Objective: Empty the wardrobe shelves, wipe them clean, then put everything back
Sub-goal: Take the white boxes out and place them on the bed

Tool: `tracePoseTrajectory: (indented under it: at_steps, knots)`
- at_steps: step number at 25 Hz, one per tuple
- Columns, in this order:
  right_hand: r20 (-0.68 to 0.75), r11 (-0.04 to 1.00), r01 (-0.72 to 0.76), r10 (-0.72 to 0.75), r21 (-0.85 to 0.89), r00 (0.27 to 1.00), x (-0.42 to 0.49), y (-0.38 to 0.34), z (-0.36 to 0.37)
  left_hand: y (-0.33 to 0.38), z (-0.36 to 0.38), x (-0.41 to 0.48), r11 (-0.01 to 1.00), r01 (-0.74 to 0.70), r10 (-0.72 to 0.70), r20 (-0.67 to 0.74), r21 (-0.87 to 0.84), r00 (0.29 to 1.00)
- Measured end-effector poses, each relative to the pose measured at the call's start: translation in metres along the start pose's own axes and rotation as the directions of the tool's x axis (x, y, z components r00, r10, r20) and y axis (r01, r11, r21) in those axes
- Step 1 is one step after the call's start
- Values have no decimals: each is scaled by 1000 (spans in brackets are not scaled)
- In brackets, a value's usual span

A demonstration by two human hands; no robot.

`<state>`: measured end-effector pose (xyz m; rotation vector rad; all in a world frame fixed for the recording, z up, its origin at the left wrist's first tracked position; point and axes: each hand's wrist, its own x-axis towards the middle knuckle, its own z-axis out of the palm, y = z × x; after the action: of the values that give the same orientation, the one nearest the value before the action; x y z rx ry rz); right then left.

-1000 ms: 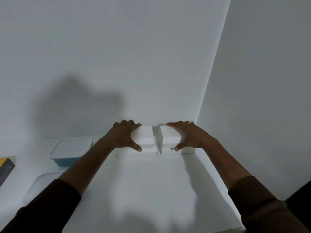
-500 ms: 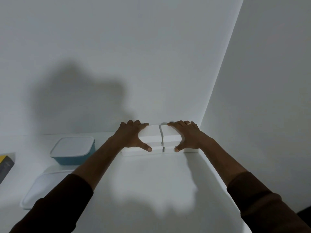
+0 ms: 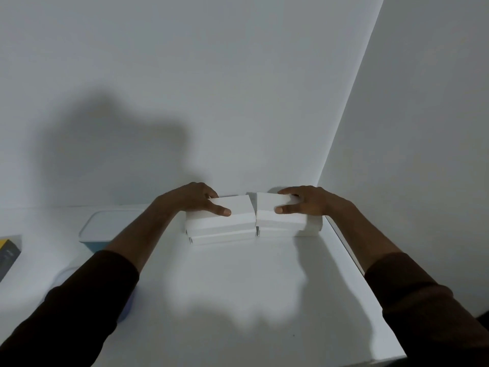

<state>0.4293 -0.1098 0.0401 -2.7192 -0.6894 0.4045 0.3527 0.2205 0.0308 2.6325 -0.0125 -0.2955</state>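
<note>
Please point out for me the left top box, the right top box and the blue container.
left top box (image 3: 232, 206), head view, on its top face
right top box (image 3: 270, 205), head view, on its top face
blue container (image 3: 105, 226), head view, on its white lid

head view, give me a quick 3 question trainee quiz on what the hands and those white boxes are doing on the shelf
1. True or false: the left hand and the right hand each grip a separate top white box.
2. Which item sits left of the white box stacks?
A. a container with a blue base
B. a red mug
C. a folded towel
3. Fill in: the right stack stands next to the wardrobe's ____ side wall.

Key: 1 true; 2 A; 3 right. The left stack and the right stack stand side by side, each with another box underneath.
</note>
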Motion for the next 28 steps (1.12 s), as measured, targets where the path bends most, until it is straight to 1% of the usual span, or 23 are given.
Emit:
tracePoseTrajectory:
  at_steps: [2,4,6,8,10,11,13,15,18,20,22,28]
  knots:
    - [5,997,-40,40,64,999,-4,0,-1,0,-1,-2,1000,1,-1,18,-2,1000]
    - [13,994,-46,45,98,999,-11,0,2,-3,0,-4,1000,-4,5,20,-28,1000]
    - [88,995,-26,17,99,996,-21,-2,7,-3,2,-8,999,-6,8,36,-36,999]
    - [131,994,-29,15,103,991,-23,-2,9,-1,4,-12,1000,-1,2,92,-13,996]
    - [107,992,-53,41,111,993,-23,1,3,3,9,-17,999,15,-20,126,36,992]
    - [72,987,-52,42,150,997,-23,2,-2,4,11,-18,998,24,-30,126,51,992]
    - [-10,975,-36,39,220,999,-24,3,-11,5,13,-18,999,33,-38,118,41,992]
    - [-21,973,-20,25,230,999,-29,0,-18,4,13,-19,999,35,-37,117,17,992]
    - [89,985,-25,9,172,996,-38,-5,-18,3,12,-19,1000,27,-26,113,-11,993]
    - [191,990,-32,6,135,982,-41,-7,-11,2,12,-19,999,27,-25,109,-16,994]
    - [250,994,-28,1,104,968,-44,-7,0,1,11,-17,999,34,-31,115,-20,993]
    - [206,989,-37,6,145,979,-59,-12,6,-1,6,-19,997,41,-30,170,-60,985]
